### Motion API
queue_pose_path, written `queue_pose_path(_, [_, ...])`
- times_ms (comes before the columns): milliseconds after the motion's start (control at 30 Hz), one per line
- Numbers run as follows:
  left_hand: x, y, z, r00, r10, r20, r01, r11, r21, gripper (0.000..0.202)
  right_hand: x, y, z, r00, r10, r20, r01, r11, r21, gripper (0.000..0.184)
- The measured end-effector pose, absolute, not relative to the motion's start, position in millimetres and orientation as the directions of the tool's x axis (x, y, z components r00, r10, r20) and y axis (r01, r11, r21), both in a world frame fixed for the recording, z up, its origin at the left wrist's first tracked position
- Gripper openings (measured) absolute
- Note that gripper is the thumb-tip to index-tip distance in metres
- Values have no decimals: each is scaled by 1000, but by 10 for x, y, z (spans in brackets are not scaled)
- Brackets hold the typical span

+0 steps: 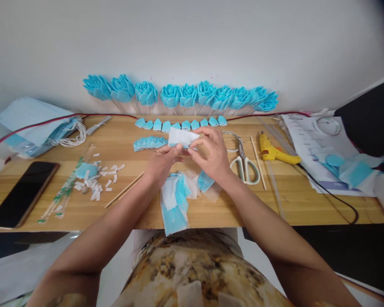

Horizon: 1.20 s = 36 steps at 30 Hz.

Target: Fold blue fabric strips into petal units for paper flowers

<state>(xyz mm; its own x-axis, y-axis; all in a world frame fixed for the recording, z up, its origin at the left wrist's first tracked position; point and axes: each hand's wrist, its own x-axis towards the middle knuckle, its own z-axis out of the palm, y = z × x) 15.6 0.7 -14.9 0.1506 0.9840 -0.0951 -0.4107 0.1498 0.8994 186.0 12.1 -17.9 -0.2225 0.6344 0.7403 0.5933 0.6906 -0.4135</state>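
A small white rectangle of thin fabric [181, 137], with a hint of blue along its lower edge, is held up above the middle of the table. My left hand [165, 161] pinches its lower edge between thumb and fingers. At its right end, the closed thumb and fingertips of my right hand [213, 152] grip it too. Beneath my hands lie loose blue and white fabric scraps [174, 213], partly hanging over the front edge. Behind the piece sit a row of folded blue petals [185, 125] and a strip of overlapping petals [149, 143], partly hidden.
Blue fabric flowers [146, 93] on sticks lean along the wall. Scissors [243, 164], a wooden stick [258, 164] and a yellow glue gun [273, 151] lie right. A phone [24, 194], white snippets [96, 185] and stacked face masks [35, 123] lie left.
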Motion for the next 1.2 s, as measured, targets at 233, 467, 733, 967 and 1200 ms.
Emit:
queue_pose_path(233, [147,13,-149,155,982,-108,-364,158,918,39,1859,106,-154,-214,661,719,590,674,-444,4])
queue_pose_path(467, [147,12,-134,150,982,-113,-370,162,915,38,1857,105,-155,-206,653,729,582,680,-445,3])
queue_pose_path(733, [142,7,-141,161,981,-111,-359,163,919,33,1859,102,-154,-194,666,720,580,670,-463,3])
queue_pose_path(967, [147,9,-141,164,980,-111,-374,166,912,30,1859,101,-161,-204,640,741,570,693,-442,4])
queue_pose_path(1200, [153,14,-167,152,983,-107,-364,156,918,31,1848,84,-155,-202,654,729,559,688,-463,5])
